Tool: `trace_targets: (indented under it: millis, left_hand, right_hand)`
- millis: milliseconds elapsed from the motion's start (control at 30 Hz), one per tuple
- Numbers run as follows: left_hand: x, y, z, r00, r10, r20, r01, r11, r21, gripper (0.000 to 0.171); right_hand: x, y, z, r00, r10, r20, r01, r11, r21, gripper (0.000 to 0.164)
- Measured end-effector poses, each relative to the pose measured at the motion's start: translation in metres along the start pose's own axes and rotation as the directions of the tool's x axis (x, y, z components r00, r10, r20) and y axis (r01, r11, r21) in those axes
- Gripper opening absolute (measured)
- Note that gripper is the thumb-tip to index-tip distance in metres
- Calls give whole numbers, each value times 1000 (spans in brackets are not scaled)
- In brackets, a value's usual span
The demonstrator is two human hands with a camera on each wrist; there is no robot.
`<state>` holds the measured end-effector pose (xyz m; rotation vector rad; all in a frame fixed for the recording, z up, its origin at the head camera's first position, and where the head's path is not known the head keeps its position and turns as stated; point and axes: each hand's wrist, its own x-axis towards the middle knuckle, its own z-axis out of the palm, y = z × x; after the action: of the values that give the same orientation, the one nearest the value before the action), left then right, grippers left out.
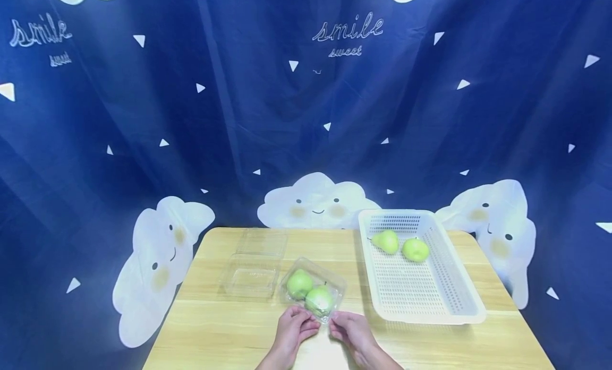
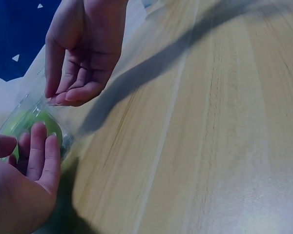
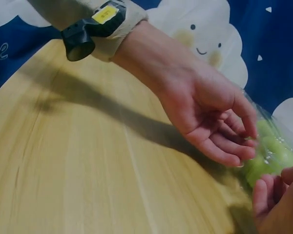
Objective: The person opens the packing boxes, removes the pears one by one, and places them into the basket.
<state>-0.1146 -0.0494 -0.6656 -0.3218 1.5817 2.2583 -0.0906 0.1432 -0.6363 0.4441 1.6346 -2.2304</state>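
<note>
A clear plastic clamshell box (image 1: pixel 336 283) lies at an angle near the middle of the table, its lid folded over two green pears (image 1: pixel 299 284). My left hand (image 1: pixel 292 330) is at the box's near left corner, where thumb and fingertips pinch the rim in the right wrist view. On the near right side, my right hand (image 1: pixel 353 330) pinches the plastic edge between thumb and fingers, as the left wrist view shows. Whether the rim is fully fastened I cannot tell. Through the plastic, the pears (image 3: pixel 271 153) show green in the right wrist view.
A second clamshell box (image 1: pixel 251 278) stands spread open behind and left of the first. To the right is a white perforated basket (image 1: pixel 432 320) holding two more pears (image 1: pixel 415 250). A blue curtain (image 1: pixel 268 120) with clouds hangs behind the wooden table (image 1: pixel 201 327).
</note>
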Motion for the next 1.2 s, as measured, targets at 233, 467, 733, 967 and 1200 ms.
trace_targets:
  millis: [233, 467, 733, 967, 1200]
  left_hand:
    - [0, 1, 3, 1000, 12, -11, -12, 1000, -9, 13]
    - [0, 2, 3, 1000, 11, -12, -11, 1000, -12, 15]
    - [0, 3, 2, 1000, 0, -1, 0, 1000, -15, 15]
    - [0, 6, -1, 1000, -6, 26, 6, 1000, -8, 14]
    - [1, 9, -2, 999, -7, 54, 8, 1000, -16, 14]
  right_hand:
    - [-2, -10, 0, 995, -29, -98, 36, 997, 73, 46]
    - [-2, -17, -3, 996, -45, -78, 54, 992, 115, 50]
    - [-1, -18, -6, 998, -37, -47, 45, 984, 173, 53]
    - [1, -14, -7, 1000, 5, 28, -11, 981, 195, 50]
    - [3, -11, -5, 999, 9, 48, -18, 981, 196, 49]
